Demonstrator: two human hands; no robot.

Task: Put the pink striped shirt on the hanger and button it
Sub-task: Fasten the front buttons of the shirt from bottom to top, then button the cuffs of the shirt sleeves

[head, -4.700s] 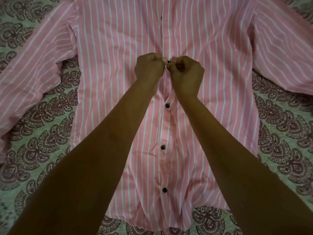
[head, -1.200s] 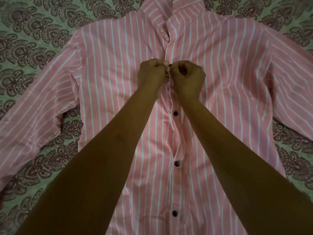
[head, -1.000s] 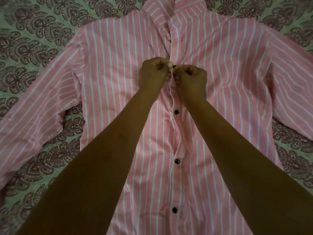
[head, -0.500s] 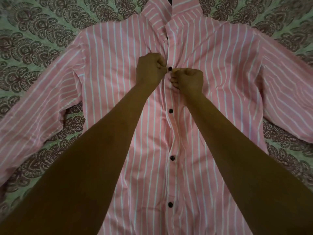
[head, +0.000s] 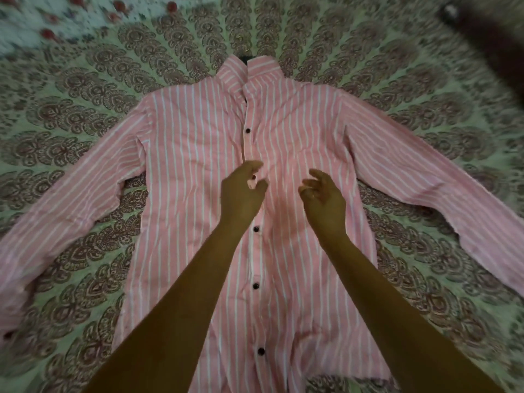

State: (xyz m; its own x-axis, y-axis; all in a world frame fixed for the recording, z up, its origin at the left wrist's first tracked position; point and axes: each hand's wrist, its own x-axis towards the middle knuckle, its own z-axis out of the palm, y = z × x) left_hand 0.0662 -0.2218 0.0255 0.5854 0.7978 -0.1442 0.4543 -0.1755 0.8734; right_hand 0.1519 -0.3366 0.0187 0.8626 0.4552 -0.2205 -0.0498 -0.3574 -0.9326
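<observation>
The pink striped shirt (head: 192, 154) lies flat on its back, sleeves spread to both sides, collar pointing away from me. Dark buttons (head: 247, 131) run down its closed front placket. A small dark piece, perhaps the hanger (head: 245, 56), shows just above the collar; the rest is hidden inside the shirt. My left hand (head: 242, 191) hovers over the placket at chest height, fingers loosely curled and apart, holding nothing. To its right my right hand (head: 321, 195) is lifted above the fabric with fingers spread.
The shirt rests on a green bedsheet (head: 85, 89) with a brown paisley print. A white floral cloth (head: 56, 18) lies at the far left. A dark shape (head: 487, 38) sits at the far right corner.
Both hands have let go of the placket near the upper button and pulled back towards me, fingers now apart. The view has pulled back, showing the whole shirt.
</observation>
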